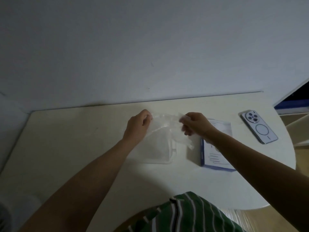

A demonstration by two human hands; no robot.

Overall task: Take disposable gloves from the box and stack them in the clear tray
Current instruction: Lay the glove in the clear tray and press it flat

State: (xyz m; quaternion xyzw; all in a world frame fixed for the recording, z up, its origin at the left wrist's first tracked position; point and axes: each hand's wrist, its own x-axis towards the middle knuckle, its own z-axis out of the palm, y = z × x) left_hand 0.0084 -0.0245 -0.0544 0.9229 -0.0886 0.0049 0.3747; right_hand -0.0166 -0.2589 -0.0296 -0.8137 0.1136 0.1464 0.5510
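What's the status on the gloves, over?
Left hand and right hand pinch one clear glove, stretched above the tray. Box right of tray. Nothing in the way.

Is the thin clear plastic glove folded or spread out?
Spread out: the left hand and right hand pinch opposite edges of the thin clear plastic glove.

I am looking at a plain pale wall (150, 47) that is filling the upper half of my view, lying in dim, greyish light. Below it, a cream table (66, 139) with a rounded right end is butting against the wall. At far right, a dark, white-framed panel (296, 96) is edging in, and tan flooring (302, 158) is showing past the table.
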